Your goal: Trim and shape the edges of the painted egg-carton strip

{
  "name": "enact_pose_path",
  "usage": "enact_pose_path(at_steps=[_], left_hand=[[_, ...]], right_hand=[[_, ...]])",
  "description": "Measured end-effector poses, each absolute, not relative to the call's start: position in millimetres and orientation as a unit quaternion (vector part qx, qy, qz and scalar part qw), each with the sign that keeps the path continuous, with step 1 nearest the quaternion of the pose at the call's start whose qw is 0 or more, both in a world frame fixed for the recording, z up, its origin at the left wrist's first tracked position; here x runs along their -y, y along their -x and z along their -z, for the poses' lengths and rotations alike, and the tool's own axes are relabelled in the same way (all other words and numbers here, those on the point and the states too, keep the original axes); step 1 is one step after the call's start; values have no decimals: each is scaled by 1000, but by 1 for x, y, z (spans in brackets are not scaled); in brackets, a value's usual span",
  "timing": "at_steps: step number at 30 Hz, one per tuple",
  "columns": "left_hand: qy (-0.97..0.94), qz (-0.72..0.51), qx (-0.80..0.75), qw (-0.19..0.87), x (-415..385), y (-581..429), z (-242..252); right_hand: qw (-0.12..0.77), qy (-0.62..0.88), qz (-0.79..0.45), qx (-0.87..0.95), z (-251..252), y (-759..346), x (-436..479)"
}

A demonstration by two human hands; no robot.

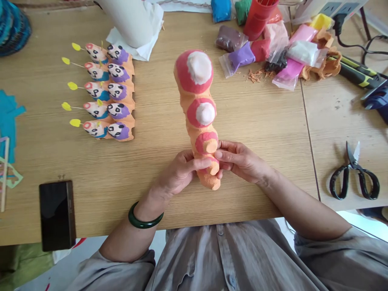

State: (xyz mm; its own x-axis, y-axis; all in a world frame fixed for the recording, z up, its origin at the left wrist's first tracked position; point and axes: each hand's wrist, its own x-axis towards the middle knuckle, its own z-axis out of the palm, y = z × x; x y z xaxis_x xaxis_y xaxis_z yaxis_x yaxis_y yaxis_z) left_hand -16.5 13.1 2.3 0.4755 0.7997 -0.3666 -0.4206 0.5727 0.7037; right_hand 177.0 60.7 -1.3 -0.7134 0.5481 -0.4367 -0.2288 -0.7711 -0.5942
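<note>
Over the near part of the table (136, 173), between both my hands, is the strip (201, 113), an orange row of five bumps running away from me. My left hand (182, 171) grips it near the close end, thumb laid across the fourth bump; my right hand (239, 159) pinches the other side, beside the third and fourth. Whether its underside touches the table I cannot tell. I judge it light and fairly stiff, too dry and rough to slip. The white caps (200, 68) on the two far bumps look soft and could dent or smear, so the plain sides and the dips between seem the best hold.

To the left lies the carton (130, 103), its bumps made up as faces, yellow tabs (72, 86) sticking out. Nearer me, the phone (56, 214) lies at the front edge. At the far right, packs (242, 56) crowd round a red cup (260, 20), with orange crumbs (257, 75) in front. The scissors (353, 163) lie open past a seam. Of the room, I see pale floor (65, 270) and green cloth (33, 256).
</note>
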Motion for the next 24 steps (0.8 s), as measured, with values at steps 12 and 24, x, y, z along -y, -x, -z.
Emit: enact_pose_path(at_steps=[12,24], left_hand=[[-313,-400,-350,787,-11,17,2],[-306,-394,-346,795,-13,18,3]], right_hand=[[216,298,-899,238,2,-179,-65],[217,306,-895,242,4,-179,-65]])
